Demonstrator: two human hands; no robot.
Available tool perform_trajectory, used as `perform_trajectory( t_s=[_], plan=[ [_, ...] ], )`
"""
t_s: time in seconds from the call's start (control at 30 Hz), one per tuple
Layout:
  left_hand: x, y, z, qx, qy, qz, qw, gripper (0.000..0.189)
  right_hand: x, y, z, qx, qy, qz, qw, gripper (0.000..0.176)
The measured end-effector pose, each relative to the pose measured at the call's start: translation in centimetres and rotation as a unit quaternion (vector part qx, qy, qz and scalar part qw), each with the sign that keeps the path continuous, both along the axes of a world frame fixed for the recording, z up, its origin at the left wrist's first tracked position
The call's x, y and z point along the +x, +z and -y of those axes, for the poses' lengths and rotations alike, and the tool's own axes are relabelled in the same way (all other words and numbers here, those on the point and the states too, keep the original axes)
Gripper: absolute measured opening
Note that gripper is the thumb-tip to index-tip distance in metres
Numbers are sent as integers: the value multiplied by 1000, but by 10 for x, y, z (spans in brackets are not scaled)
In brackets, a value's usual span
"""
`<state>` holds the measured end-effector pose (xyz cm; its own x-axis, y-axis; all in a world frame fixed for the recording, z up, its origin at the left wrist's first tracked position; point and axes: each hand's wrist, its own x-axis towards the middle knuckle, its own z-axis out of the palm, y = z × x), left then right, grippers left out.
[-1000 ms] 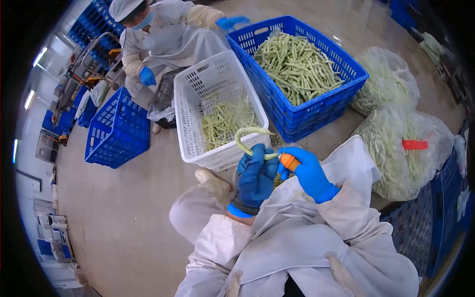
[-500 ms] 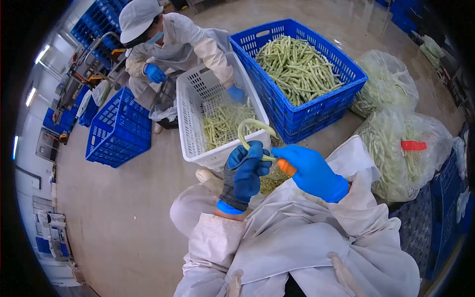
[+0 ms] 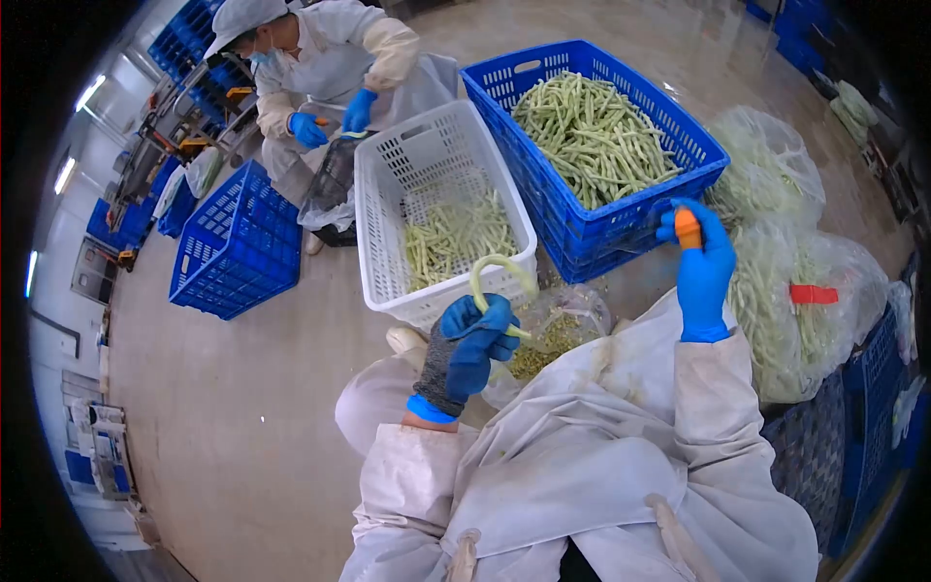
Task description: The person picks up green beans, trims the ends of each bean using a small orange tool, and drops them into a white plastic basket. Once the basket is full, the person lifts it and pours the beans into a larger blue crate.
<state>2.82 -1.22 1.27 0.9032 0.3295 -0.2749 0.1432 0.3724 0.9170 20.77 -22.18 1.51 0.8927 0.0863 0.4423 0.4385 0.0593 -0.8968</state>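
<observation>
My left hand (image 3: 472, 347), in a blue-and-grey work glove, is closed round a long pale green bean (image 3: 482, 274). The bean curls up in a hook above my fingers, and its other end sticks out to the right. In my blue-gloved right hand (image 3: 705, 276) is a tool with an orange handle (image 3: 688, 229); its working end is hidden. That hand is raised near the corner of the full blue crate, apart from the bean. Below and beyond my left hand stands a white crate (image 3: 372, 254) with green beans (image 3: 464, 238) in the bottom.
A blue crate (image 3: 588, 231) heaped with beans stands beyond, right of the white one. Clear bags of beans (image 3: 776, 320) lie at right. A bag of trimmings (image 3: 548, 344) sits before my lap. A co-worker (image 3: 335, 58) sits far left near another blue crate (image 3: 233, 247).
My right hand has moved away from the bean, up and to the right, with the orange-handled tool. The co-worker's hand has left the white crate and now holds a bean beside it.
</observation>
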Motion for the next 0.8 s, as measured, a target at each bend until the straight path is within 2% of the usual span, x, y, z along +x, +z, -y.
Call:
perform_trajectory(
  t_s=[0.03,0.1,0.13,0.17,0.2,0.27,0.33,0.37,0.43,0.47,0.53,0.57,0.6,0.63,0.67,0.7,0.73,0.77,0.8],
  plan=[
    [0,-3,-3,-14,33,-1,999,16,6,-18,5,34,-11,-41,999,16],
    [-2,-8,-8,-23,26,15,999,17,7,-63,20,-213,44,-53,975,20],
    [0,-9,-9,-32,20,31,999,18,9,-83,27,-400,111,-11,910,22],
    [1,-10,-8,-31,21,33,999,18,6,-95,32,-568,173,31,804,24],
    [2,-11,-5,-42,22,39,998,17,-4,-98,30,-567,174,30,805,24],
    [5,-12,-2,-51,16,46,998,16,-27,-94,7,-349,252,41,902,28],
    [4,-15,4,-46,-1,44,998,19,-46,-45,-28,-126,294,-136,937,30],
    [2,-15,7,-45,-5,42,998,19,-50,-31,-37,-124,290,-138,939,30],
    [2,-13,10,-16,-59,4,998,31,-52,-12,-48,-92,376,-189,902,27],
    [5,-13,11,-15,-59,4,998,31,-52,-12,-48,-91,376,-188,903,27],
    [11,-17,13,174,38,157,971,45,-54,-12,-50,-173,346,-103,916,24],
    [8,-21,14,263,105,132,950,52,-56,-10,-50,-172,349,-104,915,24],
    [7,-21,7,263,107,131,950,52,-60,-5,-48,-214,350,-66,909,26],
    [7,-19,-5,405,34,132,904,49,-63,-4,-46,-255,350,-29,901,27],
    [7,-18,-13,536,-40,130,833,46,-66,-7,-45,-256,350,-29,901,27],
    [5,-14,-14,537,-83,111,832,40,-67,-14,-45,-166,398,-135,892,31],
    [5,-12,-14,537,-83,113,832,40,-66,-20,-44,-72,437,-238,864,34],
    [4,-11,-14,539,-61,119,832,35,-62,-26,-40,-72,436,-235,866,34],
    [4,-10,-15,540,-42,124,831,30,-58,-28,-34,-192,390,-82,897,36]
  ],
)
